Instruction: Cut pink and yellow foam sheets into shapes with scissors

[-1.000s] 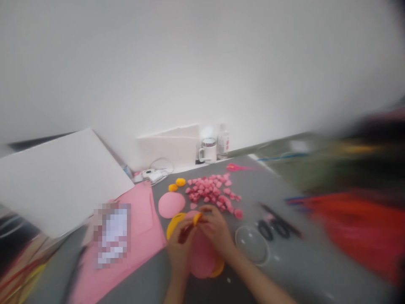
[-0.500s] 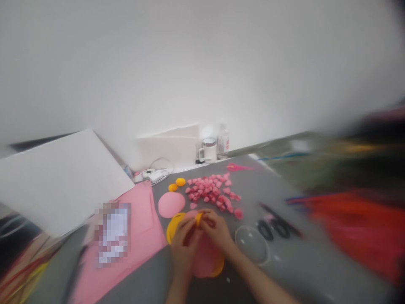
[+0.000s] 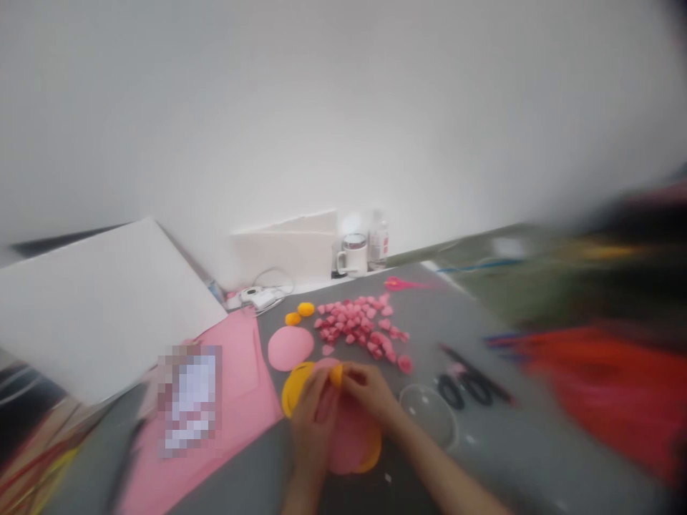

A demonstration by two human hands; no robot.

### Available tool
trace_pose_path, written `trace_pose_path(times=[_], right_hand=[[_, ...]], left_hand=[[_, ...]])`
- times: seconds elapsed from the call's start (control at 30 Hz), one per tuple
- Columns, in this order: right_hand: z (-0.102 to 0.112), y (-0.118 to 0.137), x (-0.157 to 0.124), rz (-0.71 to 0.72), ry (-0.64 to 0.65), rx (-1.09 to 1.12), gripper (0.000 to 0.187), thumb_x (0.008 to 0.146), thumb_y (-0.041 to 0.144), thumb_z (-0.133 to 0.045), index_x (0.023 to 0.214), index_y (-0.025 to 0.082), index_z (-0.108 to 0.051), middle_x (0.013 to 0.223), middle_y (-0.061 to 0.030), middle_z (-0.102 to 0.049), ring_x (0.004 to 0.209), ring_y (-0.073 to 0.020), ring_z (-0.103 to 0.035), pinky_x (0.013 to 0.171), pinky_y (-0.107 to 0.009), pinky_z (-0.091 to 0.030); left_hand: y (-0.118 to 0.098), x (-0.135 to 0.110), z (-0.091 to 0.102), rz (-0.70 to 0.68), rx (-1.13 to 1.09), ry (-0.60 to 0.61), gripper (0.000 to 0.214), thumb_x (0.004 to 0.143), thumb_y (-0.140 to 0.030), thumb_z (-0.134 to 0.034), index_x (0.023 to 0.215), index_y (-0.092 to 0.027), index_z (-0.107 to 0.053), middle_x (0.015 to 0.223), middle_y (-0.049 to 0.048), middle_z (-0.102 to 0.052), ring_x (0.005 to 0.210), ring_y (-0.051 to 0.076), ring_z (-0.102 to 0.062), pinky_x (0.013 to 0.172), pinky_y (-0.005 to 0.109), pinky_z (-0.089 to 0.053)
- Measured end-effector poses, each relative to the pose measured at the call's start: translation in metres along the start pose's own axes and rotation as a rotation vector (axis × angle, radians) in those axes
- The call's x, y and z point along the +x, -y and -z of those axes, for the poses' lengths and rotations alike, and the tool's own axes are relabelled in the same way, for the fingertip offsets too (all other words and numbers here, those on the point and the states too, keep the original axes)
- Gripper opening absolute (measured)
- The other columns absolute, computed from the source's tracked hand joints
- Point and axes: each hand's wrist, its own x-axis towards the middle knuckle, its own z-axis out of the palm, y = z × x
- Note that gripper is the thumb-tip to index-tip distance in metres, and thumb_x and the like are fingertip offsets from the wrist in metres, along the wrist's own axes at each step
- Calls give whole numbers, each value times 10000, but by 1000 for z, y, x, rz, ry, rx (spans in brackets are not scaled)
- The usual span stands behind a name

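Between the fingertips of both hands is a small yellow-orange piece (image 3: 335, 375), too blurred to tell its exact shape. My left hand (image 3: 313, 411) is closed on its left side, and my right hand (image 3: 368, 392) pinches it from the right. Under my hands lie pink round sheets (image 3: 348, 447), with yellow discs (image 3: 295, 390) showing at their edges. Beyond them a heap of small pink folded pieces (image 3: 354, 325) covers part of the grey table. Two small yellow pieces (image 3: 305, 309) and a pink disc (image 3: 290, 348) lie to the left of the heap.
Black-handled scissors (image 3: 464, 390) and a clear round dish (image 3: 428, 416) lie right of my hands. Pink sheets (image 3: 230, 393) and a white board (image 3: 112, 307) are at left. A white mug (image 3: 354, 254) and a bottle (image 3: 378, 243) stand at the back; pink scissors (image 3: 400, 284) lie near them.
My fingers have shifted slightly around the yellow-orange piece, which now shows a broader face. My right fingertips are a little lower. Everything else stays in place.
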Motion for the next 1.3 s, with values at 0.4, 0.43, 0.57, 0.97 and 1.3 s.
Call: trace_pose_path(times=[0.4, 0.43, 0.57, 0.97, 1.3], right_hand=[[8, -3, 3, 44, -6, -67, 154, 727, 267, -574, 668, 147, -652, 665, -18, -645, 653, -169, -599, 613, -264, -481], [8, -3, 4, 131, -36, -128, 138, 732, 236, -557, 659, 153, -640, 703, -27, -642, 676, -171, -600, 618, -263, -484], [6, -5, 1, 503, -128, -392, 122, 766, 147, -509, 710, 168, -616, 838, -71, -604, 769, -176, -587, 680, -280, -488], [-5, -11, -5, 643, -132, -455, 134, 776, 101, -489, 756, 175, -598, 983, -95, -576, 884, -178, -580, 777, -298, -491], [-8, 1, -4, 49, -126, -39, 190, 711, 314, -593, 630, 156, -659, 840, -82, -700, 817, -234, -632, 722, -323, -504]], left_hand=[[-4, 0, 1, -194, 72, 69, 241, 793, -248, -557, 1011, -241, -659, 1159, 71, -604, 1092, 214, -547, 963, 390, -427], [-2, -1, 1, -176, 59, 59, 229, 794, -255, -557, 997, -232, -660, 1140, 76, -613, 1078, 216, -553, 959, 394, -427], [0, -3, 1, 21, -70, -29, 275, 791, -343, -560, 1018, -203, -625, 972, 82, -663, 880, 204, -627, 791, 352, -513], [-6, 4, 2, 45, -55, -89, 265, 729, -398, -613, 927, -235, -680, 1002, 72, -671, 920, 221, -618, 792, 359, -507], [-15, 5, 0, 0, -60, -103, 205, 761, -378, -586, 868, -217, -654, 939, 70, -670, 888, 203, -620, 793, 344, -499]])
